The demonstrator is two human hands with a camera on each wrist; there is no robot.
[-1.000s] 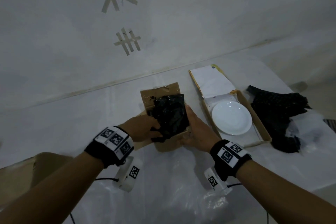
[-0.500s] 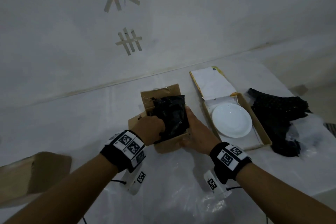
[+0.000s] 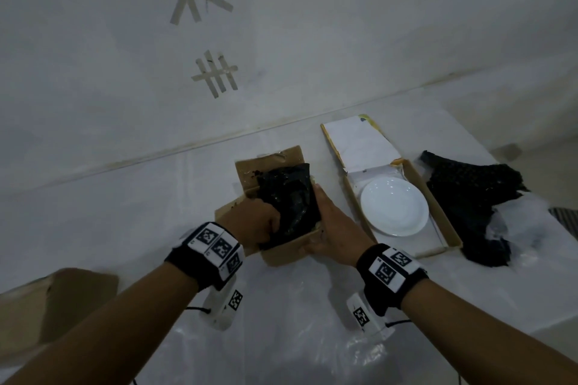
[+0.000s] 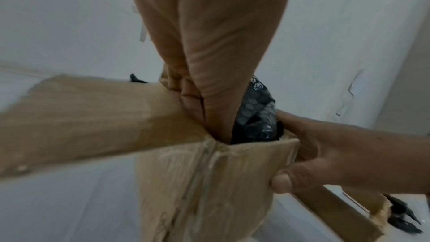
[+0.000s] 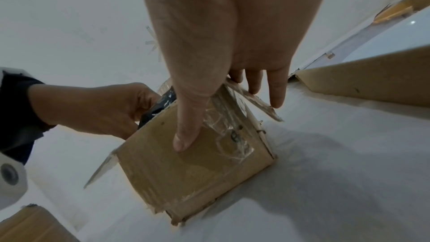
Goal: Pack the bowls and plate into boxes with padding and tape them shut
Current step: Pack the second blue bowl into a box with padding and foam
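Observation:
A small brown cardboard box [image 3: 291, 251] stands open on the white table, stuffed with black bubble-wrap padding [image 3: 291, 197]. My left hand [image 3: 266, 222] reaches into the box's left side, its fingers curled on the padding [image 4: 256, 117] between the left flap and the wrap. My right hand [image 3: 322, 219] grips the box's right near corner, thumb on the front wall [image 5: 186, 168] and fingers along the right side. Whatever lies under the padding is hidden. To the right, a white plate [image 3: 394, 211] lies in a flat open box [image 3: 439, 219].
A loose heap of black padding [image 3: 469, 197] lies right of the flat box, near the table's right edge. Another cardboard box [image 3: 47, 306] sits at the lower left. Clear plastic sheeting [image 3: 281, 337] covers the near table. A wall rises right behind the boxes.
My left hand has moved forward and right, from the padding's near left edge into the box, pushing the wrap down. The right hand has stayed on the box.

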